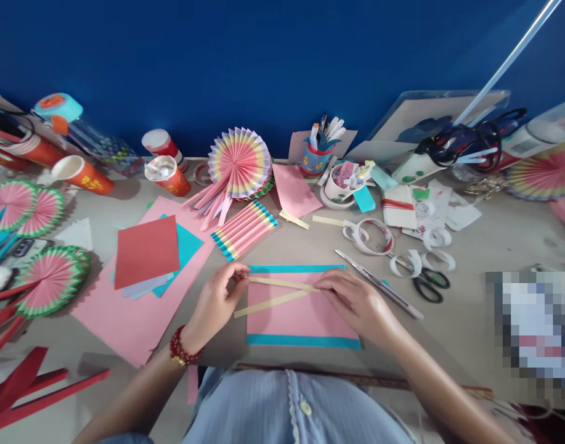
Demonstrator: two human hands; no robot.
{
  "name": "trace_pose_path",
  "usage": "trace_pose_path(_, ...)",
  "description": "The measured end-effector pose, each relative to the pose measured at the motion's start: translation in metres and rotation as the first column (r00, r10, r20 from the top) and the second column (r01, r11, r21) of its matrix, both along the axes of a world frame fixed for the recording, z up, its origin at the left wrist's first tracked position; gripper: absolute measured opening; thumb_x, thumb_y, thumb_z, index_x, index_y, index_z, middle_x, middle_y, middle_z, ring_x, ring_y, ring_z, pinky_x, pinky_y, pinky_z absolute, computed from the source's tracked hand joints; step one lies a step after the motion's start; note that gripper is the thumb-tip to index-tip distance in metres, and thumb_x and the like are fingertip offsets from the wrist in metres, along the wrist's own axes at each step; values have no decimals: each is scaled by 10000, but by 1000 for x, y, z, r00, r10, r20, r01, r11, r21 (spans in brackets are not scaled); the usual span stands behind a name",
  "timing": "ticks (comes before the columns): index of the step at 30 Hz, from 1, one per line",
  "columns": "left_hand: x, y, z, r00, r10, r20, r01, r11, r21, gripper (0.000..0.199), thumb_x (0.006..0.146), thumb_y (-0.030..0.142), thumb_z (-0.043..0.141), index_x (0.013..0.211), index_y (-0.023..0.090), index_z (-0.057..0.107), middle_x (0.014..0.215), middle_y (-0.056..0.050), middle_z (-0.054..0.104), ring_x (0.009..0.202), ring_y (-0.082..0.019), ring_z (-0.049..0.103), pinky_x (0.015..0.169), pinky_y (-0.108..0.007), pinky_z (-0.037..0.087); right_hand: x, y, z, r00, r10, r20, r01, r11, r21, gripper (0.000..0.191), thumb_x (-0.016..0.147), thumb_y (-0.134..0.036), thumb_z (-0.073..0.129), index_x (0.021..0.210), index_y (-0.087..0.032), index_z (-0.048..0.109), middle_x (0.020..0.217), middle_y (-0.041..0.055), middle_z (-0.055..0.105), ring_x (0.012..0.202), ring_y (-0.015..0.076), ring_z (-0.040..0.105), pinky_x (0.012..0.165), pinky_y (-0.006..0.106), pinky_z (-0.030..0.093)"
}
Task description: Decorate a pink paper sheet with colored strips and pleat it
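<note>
A pink paper sheet lies flat in front of me, with a blue band along its near edge and another along its far edge. Just below the far band, a narrow pale-yellow paper strip stretches between my hands. My left hand pinches the strip's left end beside the sheet's left edge. At the other end, the fingers of my right hand are closed on it, partly hiding it. A second yellow strip slants across the sheet and past its left edge; its right end meets the first near my right fingertips.
Right of the sheet lie a utility knife, black-handled scissors and a tape roll. A folded pink paper piece sits behind. Red squares and pleated paper fans are at left; cups line the blue wall.
</note>
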State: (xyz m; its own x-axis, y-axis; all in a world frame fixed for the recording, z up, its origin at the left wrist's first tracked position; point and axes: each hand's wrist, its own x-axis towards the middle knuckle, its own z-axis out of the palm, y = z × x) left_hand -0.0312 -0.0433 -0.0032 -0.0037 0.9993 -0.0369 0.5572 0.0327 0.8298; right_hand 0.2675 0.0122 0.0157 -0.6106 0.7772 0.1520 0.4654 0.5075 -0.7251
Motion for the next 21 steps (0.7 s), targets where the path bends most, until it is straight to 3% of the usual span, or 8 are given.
trace_pose_path(10, 8, -4, -9, 951, -12, -309, 57, 989, 137, 101, 919, 171, 551, 1001, 230, 546, 899, -23, 663, 851, -208, 609, 804, -353, 467, 0, -2, -14, 995, -81, 53, 83, 995, -52, 258, 934, -128, 457, 1042, -241, 663, 1039, 72, 716, 908, 200, 691, 763, 320, 555)
trace_pose_path(21, 11, 1, -5, 948, -12, -317, 68, 984, 164, 138, 934, 139, 502, 1003, 230, 580, 972, -46, 679, 924, -222, 628, 828, -360, 481, -3, 2, -15, 988, -136, 75, 138, 990, -25, 232, 938, -151, 471, 1012, -240, 671, 999, 61, 714, 892, 202, 684, 754, 321, 547)
